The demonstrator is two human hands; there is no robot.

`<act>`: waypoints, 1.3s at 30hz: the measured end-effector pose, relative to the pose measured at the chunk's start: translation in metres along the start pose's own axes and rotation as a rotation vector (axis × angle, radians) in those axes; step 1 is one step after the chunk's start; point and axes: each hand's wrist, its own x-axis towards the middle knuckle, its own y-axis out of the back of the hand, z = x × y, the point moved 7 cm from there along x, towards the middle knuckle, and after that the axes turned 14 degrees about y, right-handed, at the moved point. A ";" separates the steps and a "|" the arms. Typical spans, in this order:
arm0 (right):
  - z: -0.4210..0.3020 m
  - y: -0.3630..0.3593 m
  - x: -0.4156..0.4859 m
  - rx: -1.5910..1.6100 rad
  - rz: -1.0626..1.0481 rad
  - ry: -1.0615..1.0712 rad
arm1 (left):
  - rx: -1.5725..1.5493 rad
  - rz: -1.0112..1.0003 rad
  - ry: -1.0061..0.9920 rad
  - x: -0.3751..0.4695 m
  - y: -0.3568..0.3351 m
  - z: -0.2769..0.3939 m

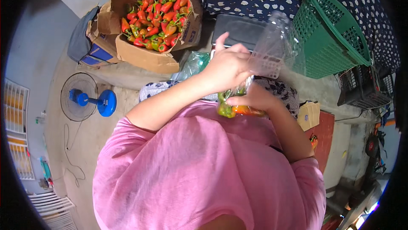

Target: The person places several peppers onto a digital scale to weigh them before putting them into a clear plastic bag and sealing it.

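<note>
Against my lap, my right hand (255,97) grips a clear plastic bag (244,86) that holds green and orange-red peppers (227,108). My left hand (231,65) is at the gathered neck of this bag, above the peppers, with one finger raised; what its fingers pinch is partly hidden. The bag's loose clear upper part (269,43) stands up blurred beyond my hands, in front of a scale with a dark platform (239,29) and a keypad. A cardboard box (145,61) full of red, orange and green peppers (156,22) stands beyond my left forearm.
A green perforated plastic basket (322,38) stands at the far right, with black crates (363,86) beside it. Clear and green plastic packaging (194,62) lies by the scale. A blue fan (106,102) is on the floor at left. Brown paper (308,115) lies at right.
</note>
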 end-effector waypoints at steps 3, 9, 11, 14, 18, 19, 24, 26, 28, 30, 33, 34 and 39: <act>0.003 -0.007 -0.004 -0.211 0.154 0.074 | 0.134 0.089 -0.216 0.004 0.004 0.029; 0.027 -0.007 0.008 0.029 0.227 0.194 | 0.098 0.141 -0.215 0.024 0.010 0.021; 0.055 -0.001 0.006 0.142 0.359 0.159 | 0.010 0.143 -0.098 0.033 0.006 0.010; 0.072 -0.004 0.006 0.435 0.412 0.131 | -0.269 0.049 0.189 0.036 -0.003 -0.021; 0.087 0.002 0.003 0.458 0.412 0.101 | -0.088 -0.241 0.352 0.002 -0.001 -0.028; 0.064 0.006 0.006 0.257 0.361 0.157 | 0.105 -0.353 0.311 -0.009 -0.007 -0.026; 0.022 0.005 0.005 -0.030 0.295 0.265 | 0.218 -0.269 0.108 -0.013 -0.009 -0.004; 0.011 -0.004 0.006 0.021 0.208 0.053 | 0.206 -0.255 0.052 -0.011 -0.004 -0.001; 0.014 -0.006 0.003 0.043 0.176 -0.057 | 0.182 -0.250 -0.021 -0.005 -0.001 0.008; 0.008 -0.007 0.005 -0.083 0.126 0.110 | 0.089 -0.156 -0.146 0.003 0.012 0.025; 0.005 0.007 0.001 -0.276 0.451 0.344 | 0.045 -0.012 -0.252 0.009 0.017 0.039; -0.001 0.007 -0.001 -0.274 0.447 0.344 | 0.047 -0.010 -0.248 0.008 0.016 0.038; -0.002 0.009 -0.007 -0.175 0.371 0.119 | -0.368 -0.160 0.294 0.011 0.013 -0.011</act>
